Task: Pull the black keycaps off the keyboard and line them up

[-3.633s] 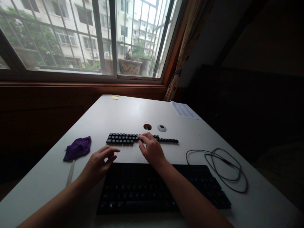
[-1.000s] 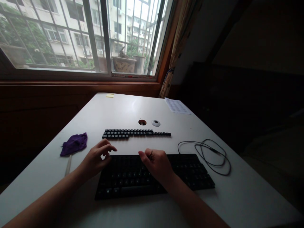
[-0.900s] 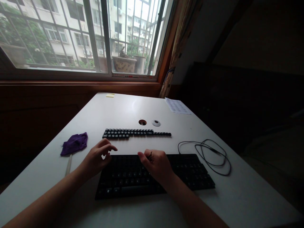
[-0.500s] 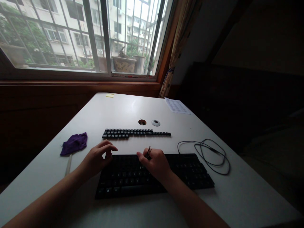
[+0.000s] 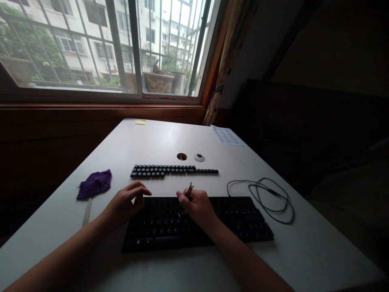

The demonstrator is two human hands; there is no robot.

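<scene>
1 head-worn camera looks forward and down across the desk [image 5: 164, 186].

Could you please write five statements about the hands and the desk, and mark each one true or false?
1. The right hand holds a small slim object. True.
2. The left hand grasps the purple cloth. False: the left hand is by the far left corner of the keyboard, apart from the purple cloth.
3. The loose keycaps lie in rows beyond the keyboard. True.
4. The yellow note lies on the keyboard. False: the yellow note is near the desk's far edge.
5. The cable lies in loops. True.
</scene>
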